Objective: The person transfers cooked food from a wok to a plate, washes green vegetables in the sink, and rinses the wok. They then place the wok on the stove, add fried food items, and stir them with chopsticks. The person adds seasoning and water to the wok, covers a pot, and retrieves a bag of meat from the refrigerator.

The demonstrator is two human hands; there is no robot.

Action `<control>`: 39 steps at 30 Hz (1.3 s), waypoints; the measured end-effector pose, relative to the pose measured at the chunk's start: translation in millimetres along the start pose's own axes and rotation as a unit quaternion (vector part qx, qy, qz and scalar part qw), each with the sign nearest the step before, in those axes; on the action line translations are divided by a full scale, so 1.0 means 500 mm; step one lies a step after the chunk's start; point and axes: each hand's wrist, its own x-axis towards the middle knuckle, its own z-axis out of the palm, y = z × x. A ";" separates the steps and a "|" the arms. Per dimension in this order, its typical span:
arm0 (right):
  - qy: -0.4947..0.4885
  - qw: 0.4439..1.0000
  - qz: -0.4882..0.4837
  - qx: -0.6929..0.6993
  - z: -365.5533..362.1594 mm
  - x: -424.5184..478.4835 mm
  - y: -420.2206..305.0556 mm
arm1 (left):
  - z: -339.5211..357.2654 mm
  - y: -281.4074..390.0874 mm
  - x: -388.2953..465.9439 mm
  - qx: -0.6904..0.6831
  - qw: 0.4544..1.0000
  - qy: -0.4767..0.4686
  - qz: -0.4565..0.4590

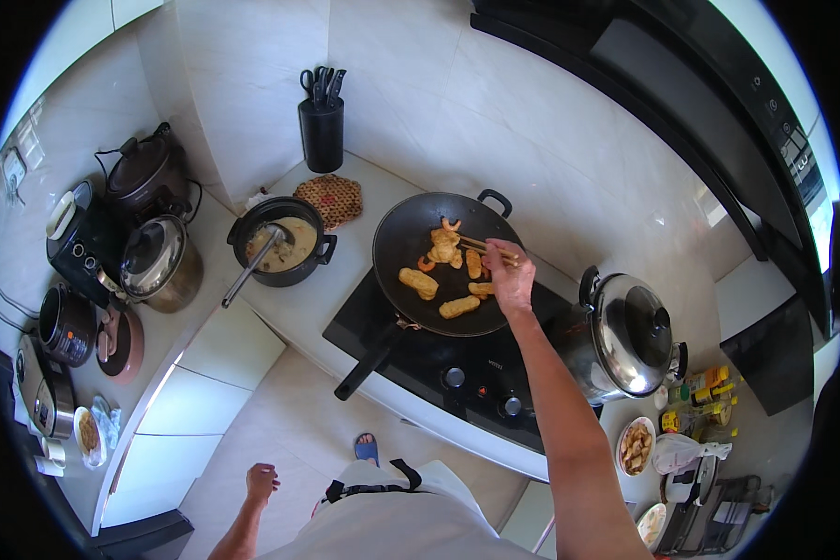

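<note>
My right hand (512, 276) grips a pair of wooden chopsticks (472, 244) over the right side of a black wok (392, 238). Their tips reach a golden fried piece (444, 246) near the middle of the pan. Other browned pieces, such as a long one (418, 283) and another by the near rim (459, 306), lie around it with a curled shrimp (451, 225). The wok sits on a black gas hob (420, 364), its long handle (367, 364) pointing toward me. Down by my side, my left hand (261, 483) is loosely curled with nothing visible in it.
Left of the wok stands a pot of soup (274, 271) with a ladle (255, 266) in it. A woven mat (329, 201) and knife block (322, 136) are behind. A lidded steel pot (630, 336), a plate of food (635, 446) and bottles (693, 420) line the right. Overhead hangs a range hood (658, 84).
</note>
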 end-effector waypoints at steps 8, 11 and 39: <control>-0.116 0.993 -0.024 -0.014 -0.011 -0.030 -0.080 | -0.033 -0.111 0.030 0.007 0.994 0.009 -0.112; -0.051 0.990 0.119 0.057 -0.025 -0.021 -0.092 | -0.026 -0.125 0.033 -0.014 0.993 0.004 -0.114; 0.075 0.948 0.264 0.163 -0.014 -0.044 -0.076 | 0.058 -0.068 0.047 -0.002 0.995 -0.022 -0.101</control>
